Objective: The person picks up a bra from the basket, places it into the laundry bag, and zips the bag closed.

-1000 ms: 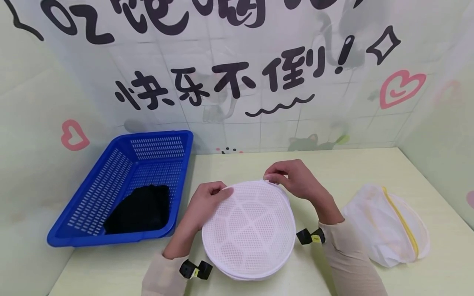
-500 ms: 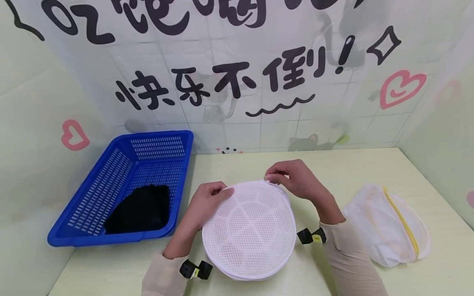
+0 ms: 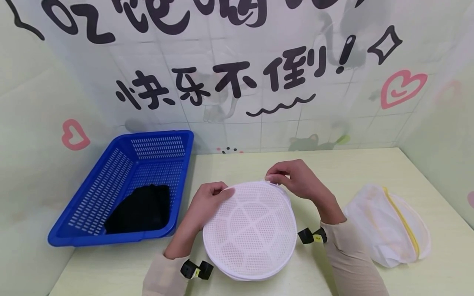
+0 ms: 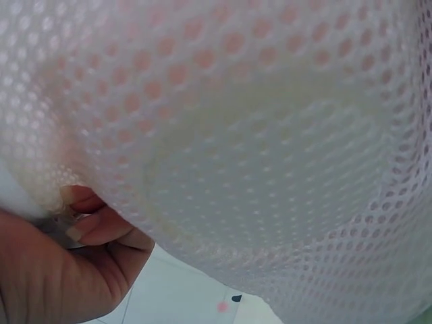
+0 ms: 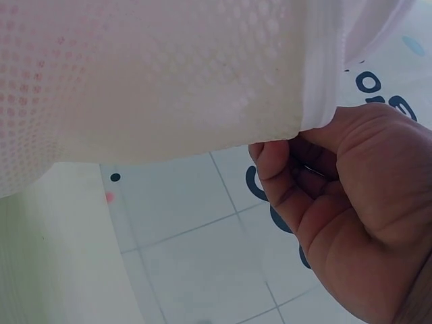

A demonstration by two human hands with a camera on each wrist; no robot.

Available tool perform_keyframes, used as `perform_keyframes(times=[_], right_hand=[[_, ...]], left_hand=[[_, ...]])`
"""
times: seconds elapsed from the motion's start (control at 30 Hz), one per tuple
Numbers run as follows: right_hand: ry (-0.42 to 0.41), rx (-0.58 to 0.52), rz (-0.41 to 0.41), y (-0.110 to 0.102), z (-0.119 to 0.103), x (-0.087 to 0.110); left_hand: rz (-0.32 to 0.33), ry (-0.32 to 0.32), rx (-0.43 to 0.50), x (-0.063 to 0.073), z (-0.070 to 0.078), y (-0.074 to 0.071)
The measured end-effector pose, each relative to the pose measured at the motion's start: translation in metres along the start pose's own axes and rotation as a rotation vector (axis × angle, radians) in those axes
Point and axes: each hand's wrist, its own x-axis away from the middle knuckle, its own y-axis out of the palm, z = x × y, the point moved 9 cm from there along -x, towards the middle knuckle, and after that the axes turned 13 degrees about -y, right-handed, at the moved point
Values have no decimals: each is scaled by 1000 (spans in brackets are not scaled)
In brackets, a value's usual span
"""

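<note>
A round white mesh laundry bag [image 3: 252,234] is held up over the middle of the table, its flat face towards the head camera. My left hand [image 3: 209,203] grips the bag's upper left rim, thumb lying on the mesh. At the top right rim, my right hand [image 3: 294,179] pinches the edge between thumb and fingertips. Up close in the right wrist view, those fingers [image 5: 277,165] hold the lower corner beside a white band. Curled fingertips [image 4: 101,226] grip the mesh edge in the left wrist view. Pinkish patches show through the mesh there.
A blue perforated basket [image 3: 181,181] stands at the left with a black cloth [image 3: 142,209] in it. To the right lies another white mesh bag [image 3: 374,230] with a yellow zipper [image 3: 403,224]. Patterned sheeting [image 3: 237,135] lines the back behind the pale table [image 3: 352,168].
</note>
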Motion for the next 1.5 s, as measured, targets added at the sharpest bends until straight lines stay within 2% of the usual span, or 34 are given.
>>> perform_keyframes(times=[0.67,1.1,1.37,1.5], right_hand=[[-4,1,-4,-3,2,2],[-6,-10,-11,-4,1,2],[2,-9,-3,-8,3,4],[6,-16,3,-9,3,4]], left_hand=[[27,0,-10,1,-1,-2],[12,-8,20,0,-2,-3],[42,-21,41,1,0,-7],[37,-27,48,3,1,-7]])
